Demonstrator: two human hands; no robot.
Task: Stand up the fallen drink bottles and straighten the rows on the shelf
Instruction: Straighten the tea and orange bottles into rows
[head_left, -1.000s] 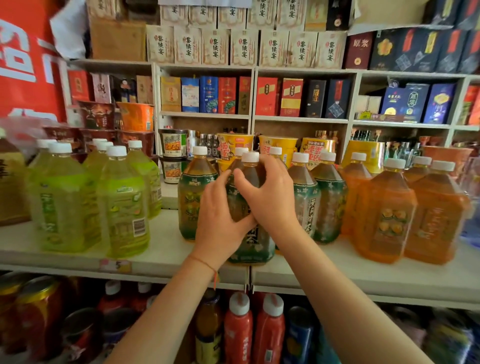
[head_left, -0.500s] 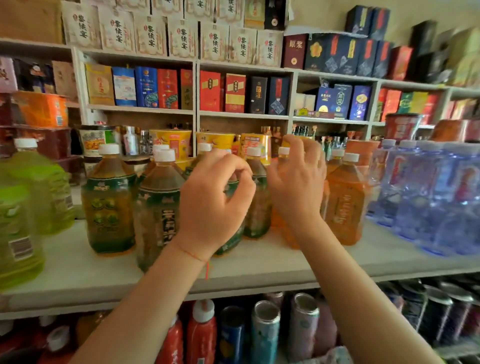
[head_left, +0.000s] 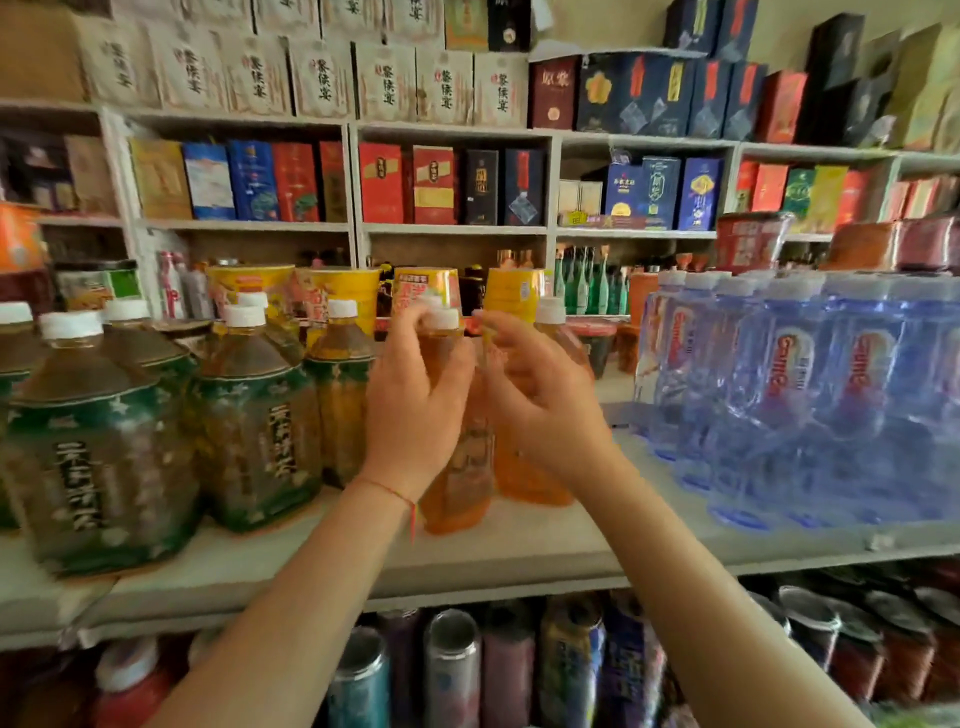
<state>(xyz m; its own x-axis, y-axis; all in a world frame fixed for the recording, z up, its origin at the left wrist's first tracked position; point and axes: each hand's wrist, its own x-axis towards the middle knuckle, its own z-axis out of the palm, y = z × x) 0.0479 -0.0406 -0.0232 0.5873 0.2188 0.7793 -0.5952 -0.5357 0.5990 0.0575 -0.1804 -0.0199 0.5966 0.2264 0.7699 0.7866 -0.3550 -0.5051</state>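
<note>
Item: tall orange-tea plastic bottle with white cap, upright at frame centre on the pale grey shelf board, near its front edge. A second orange bottle with white cap stands just beside it to the right, partly hidden.

Left hand: fingers curled round the front bottle's shoulder, thumb near the cap, gripping it. Right hand: fingers loosely spread beside the bottle's neck; contact cannot be told through the blur, and it holds nothing visibly.

Step in hand, as judged: straightening the orange-tea row. Next move likely calls for sliding the front bottle back into line with its neighbour, keeping it upright.

Adjacent stock: dark green-labelled brown tea bottles at left; clear blue water bottles at right.

Change from half a second ago: both hands have left the green-labelled bottles for the orange ones, and the view has swung right.
</note>
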